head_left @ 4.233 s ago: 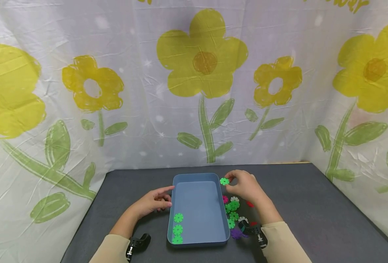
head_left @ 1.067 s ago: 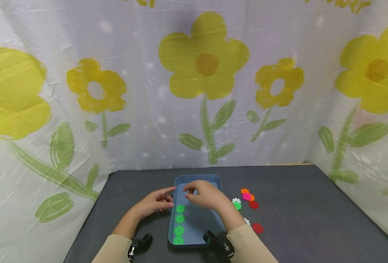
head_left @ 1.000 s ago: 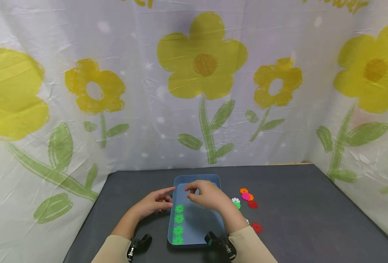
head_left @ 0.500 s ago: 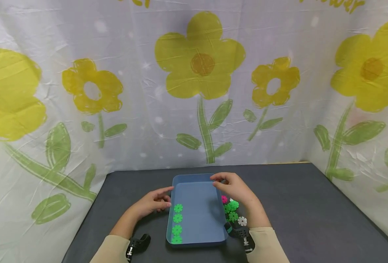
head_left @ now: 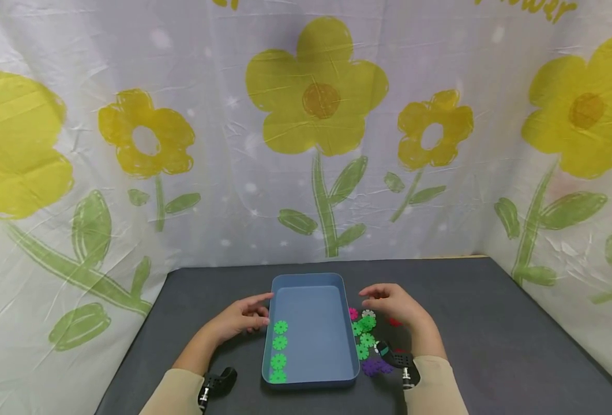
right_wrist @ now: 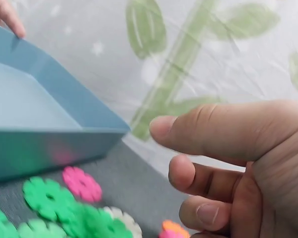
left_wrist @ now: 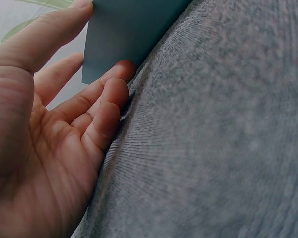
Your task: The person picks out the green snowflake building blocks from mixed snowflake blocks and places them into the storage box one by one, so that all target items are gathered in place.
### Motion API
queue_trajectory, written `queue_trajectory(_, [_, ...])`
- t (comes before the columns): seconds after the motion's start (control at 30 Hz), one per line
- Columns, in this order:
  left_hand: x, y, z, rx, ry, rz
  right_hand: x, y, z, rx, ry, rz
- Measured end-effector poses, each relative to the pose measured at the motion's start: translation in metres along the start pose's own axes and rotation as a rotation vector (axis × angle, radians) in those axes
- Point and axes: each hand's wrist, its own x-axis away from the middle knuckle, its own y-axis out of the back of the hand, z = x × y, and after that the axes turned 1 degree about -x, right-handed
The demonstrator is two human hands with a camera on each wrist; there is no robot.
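Observation:
A blue rectangular tray [head_left: 318,328] lies on the dark table, with several green snowflake discs [head_left: 280,342] in a column along its inner left side. My left hand [head_left: 240,317] touches the tray's left wall with index finger and thumb stretched out, its other fingers loosely bent. Just right of the tray, my right hand [head_left: 396,302] hovers with bent fingers and nothing between thumb and fingertips. Near and below it lie loose discs: green ones [head_left: 368,323], a pink one [head_left: 353,314], a white one [head_left: 368,314], purple ones [head_left: 375,367] and red ones [head_left: 394,321].
The black wrist camera [head_left: 399,360] on my right arm partly covers the loose discs. An orange disc [right_wrist: 175,228] shows at the bottom of the right wrist view. Behind the table [head_left: 492,334] hangs a flower-printed cloth [head_left: 222,190].
Earlier my right hand pinched a green disc beside the tray; the column inside is now one disc longer. That hand has since moved from over the tray back right, holding nothing. My left hand stays put.

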Motion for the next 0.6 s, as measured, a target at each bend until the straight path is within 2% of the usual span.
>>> queue_trajectory(0.13, [0.0, 0.001, 0.0, 0.003, -0.007, 0.009, 0.003, 0.008, -0.013, -0.018, -0.027, 0.022])
queue_trajectory(0.37, [0.001, 0.001, -0.003, 0.015, 0.014, 0.001, 0.005, 0.014, -0.027, -0.087, -0.037, 0.179])
queue_trajectory(0.5, [0.001, 0.001, -0.003, 0.01, 0.015, 0.0, 0.004, 0.009, -0.03, -0.061, -0.053, 0.242])
queue_trajectory(0.6, [0.0, 0.001, -0.001, 0.011, 0.009, 0.005, 0.004, 0.004, -0.03, -0.024, -0.082, 0.244])
